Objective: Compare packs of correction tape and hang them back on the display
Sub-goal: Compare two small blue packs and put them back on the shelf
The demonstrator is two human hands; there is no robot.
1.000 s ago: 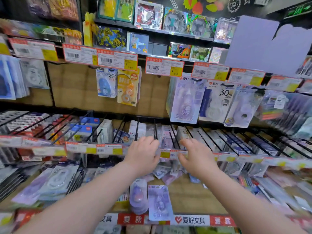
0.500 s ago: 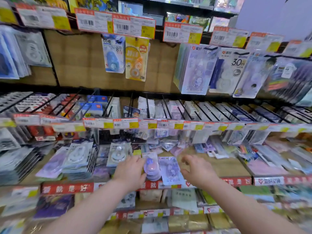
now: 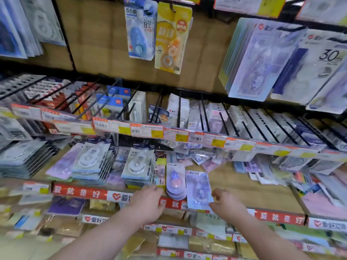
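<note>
Reaching for two correction-tape packs (image 3: 199,188) at shelf's front edge (image 3: 234,196) | left hand (image 3: 148,201), right hand (image 3: 225,205) open, empty | comparing, rehanging remain, we judge

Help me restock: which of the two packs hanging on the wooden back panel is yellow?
The right-hand pack, marked 20m, with an orange dispenser inside. The pack beside it is blue and white, marked 8mm.

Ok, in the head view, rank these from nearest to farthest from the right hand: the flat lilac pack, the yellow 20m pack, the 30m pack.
1. Flat lilac pack: just left of the right hand, on the shelf edge.
2. 30m pack: hanging upper right.
3. Yellow 20m pack: hanging top centre.
</note>
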